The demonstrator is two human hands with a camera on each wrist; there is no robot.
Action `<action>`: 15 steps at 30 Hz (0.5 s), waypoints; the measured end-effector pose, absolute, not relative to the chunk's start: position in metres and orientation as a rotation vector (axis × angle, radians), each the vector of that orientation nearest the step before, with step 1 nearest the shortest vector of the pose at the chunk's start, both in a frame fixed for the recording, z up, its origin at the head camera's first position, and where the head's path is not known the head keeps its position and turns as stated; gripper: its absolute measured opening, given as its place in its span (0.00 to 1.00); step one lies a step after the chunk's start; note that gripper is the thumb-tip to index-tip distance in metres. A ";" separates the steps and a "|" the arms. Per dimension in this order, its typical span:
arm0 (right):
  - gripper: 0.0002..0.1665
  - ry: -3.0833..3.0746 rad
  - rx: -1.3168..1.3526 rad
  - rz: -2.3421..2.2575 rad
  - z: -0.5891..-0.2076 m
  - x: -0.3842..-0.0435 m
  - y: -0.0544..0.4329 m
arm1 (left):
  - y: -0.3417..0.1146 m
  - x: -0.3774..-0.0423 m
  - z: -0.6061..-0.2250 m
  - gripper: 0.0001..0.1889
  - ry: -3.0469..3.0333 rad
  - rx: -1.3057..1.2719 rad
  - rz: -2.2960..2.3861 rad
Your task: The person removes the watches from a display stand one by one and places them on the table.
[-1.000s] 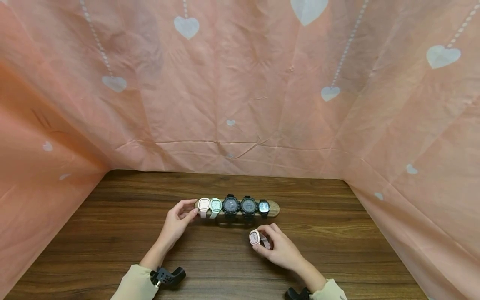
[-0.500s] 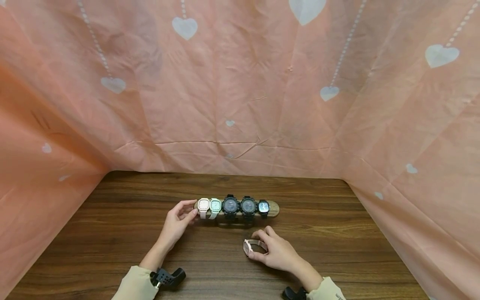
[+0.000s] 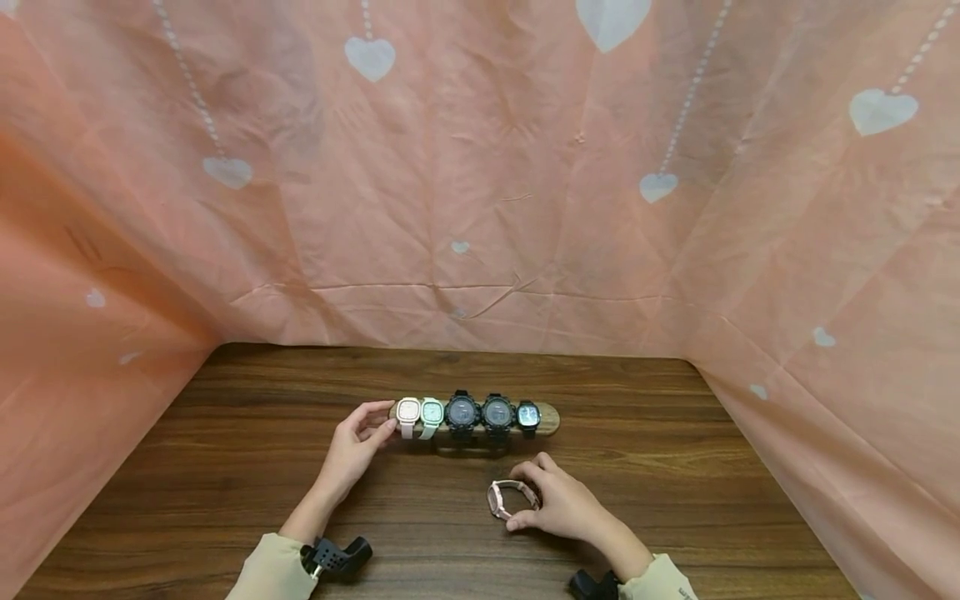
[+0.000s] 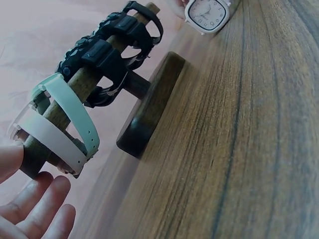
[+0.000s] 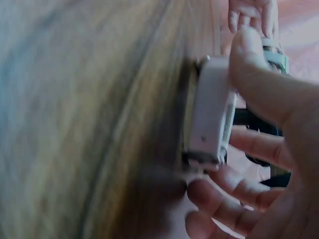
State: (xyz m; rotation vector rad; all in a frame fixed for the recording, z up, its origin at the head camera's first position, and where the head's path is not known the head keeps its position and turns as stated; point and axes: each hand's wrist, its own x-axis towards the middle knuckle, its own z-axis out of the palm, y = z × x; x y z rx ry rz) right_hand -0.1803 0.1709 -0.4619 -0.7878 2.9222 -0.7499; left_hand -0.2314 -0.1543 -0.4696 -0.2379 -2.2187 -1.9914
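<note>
My left hand (image 3: 352,442) pinches the left end of a wooden watch stand (image 3: 551,419), thumb in front and index finger behind; its other fingers hang below the bar in the left wrist view. On the bar sit a pale pink watch (image 3: 408,410), a mint green watch (image 3: 432,412), two chunky black watches (image 3: 462,412) and a smaller black square-faced watch (image 3: 528,415) at the right. In front of the stand, my right hand (image 3: 558,504) holds another pink watch (image 3: 494,499) between thumb and fingers. Its strap is looped and its dial is turned to the left.
The stand's dark base (image 4: 154,107) rests on the brown wood-grain table (image 3: 675,467). A peach curtain (image 3: 480,208) with white hearts encloses the back and both sides. Black wrist mounts (image 3: 335,557) sit near both sleeves.
My right hand has moved the held pink watch slightly left and toward me and turned it, so its dial swings from facing up to facing left. The left hand stays on the stand's end.
</note>
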 end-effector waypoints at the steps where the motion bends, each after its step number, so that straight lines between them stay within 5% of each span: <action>1: 0.36 2.918 -0.794 -0.768 -0.462 -0.181 0.173 | -0.154 -0.232 -0.470 0.18 -2.221 -0.242 -1.981; 15: 0.15 2.958 -1.039 -1.125 -0.468 -0.187 0.187 | -0.153 -0.232 -0.469 0.17 -2.213 -0.203 -1.964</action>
